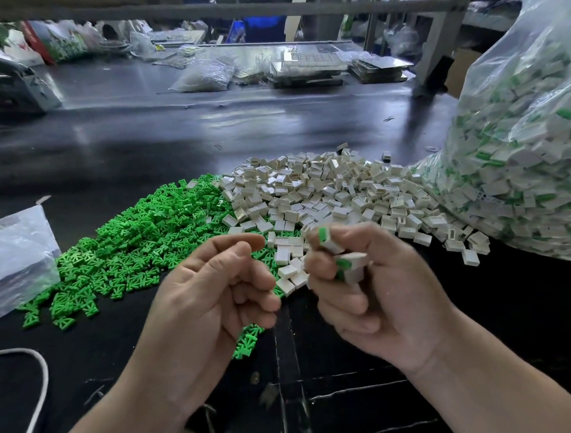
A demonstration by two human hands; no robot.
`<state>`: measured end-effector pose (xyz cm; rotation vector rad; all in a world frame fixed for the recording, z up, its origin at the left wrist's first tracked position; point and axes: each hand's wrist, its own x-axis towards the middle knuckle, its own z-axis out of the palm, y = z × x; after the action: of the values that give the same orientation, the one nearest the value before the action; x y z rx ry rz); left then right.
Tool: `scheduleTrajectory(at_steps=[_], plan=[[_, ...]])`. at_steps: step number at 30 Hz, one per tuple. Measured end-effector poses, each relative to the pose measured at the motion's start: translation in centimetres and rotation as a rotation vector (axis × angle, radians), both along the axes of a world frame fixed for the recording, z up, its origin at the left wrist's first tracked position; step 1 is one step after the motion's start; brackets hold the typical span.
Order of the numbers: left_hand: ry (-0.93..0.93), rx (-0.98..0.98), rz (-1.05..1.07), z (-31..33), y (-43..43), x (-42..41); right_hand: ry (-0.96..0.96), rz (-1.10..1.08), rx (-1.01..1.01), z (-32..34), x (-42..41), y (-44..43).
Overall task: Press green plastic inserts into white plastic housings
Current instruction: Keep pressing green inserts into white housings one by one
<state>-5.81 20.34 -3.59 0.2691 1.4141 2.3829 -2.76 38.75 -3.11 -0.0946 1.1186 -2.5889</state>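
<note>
Head view, looking down at a black table [143,140]: the right hand [379,294] sits right of centre, its fingers [337,302] curled round a small clutch of held housings [353,262], white, with green showing in them. The one at the thumb tip has a green insert [324,235] standing out of its top. The left hand [212,285], just beside it, has its fingers curled to the palm and the thumb laid forward, with nothing visible in them. Behind the hands, a heap of green inserts [131,242] at centre left touches a heap of white housings [325,195]. A clear bag [521,173] of fitted pieces fills the right edge. Packets [60,46] at upper left carry print too blurred to read.
</note>
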Motion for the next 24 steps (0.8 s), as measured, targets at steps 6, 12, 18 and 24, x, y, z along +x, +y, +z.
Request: scheduleTrajectory(at_steps=[6,12,18,24], plan=[[0.138,-0.303,0.164,-0.4,-0.5,-0.2,0.051,-0.24,-0.108,0.2,-0.8,1.1],[0.644,-0.944,0.263,-1.4,0.0,0.8,-0.024,-0.352,-0.009,0.0,-1.1,2.1],[0.868,-1.352,0.273,-1.6,0.0,0.5,0.185,-0.252,1.631,-0.2,-0.4,2.2],[0.893,-1.688,0.198,-1.6,0.0,0.3,0.215,-0.073,2.047,-0.6,-0.2,0.1]])
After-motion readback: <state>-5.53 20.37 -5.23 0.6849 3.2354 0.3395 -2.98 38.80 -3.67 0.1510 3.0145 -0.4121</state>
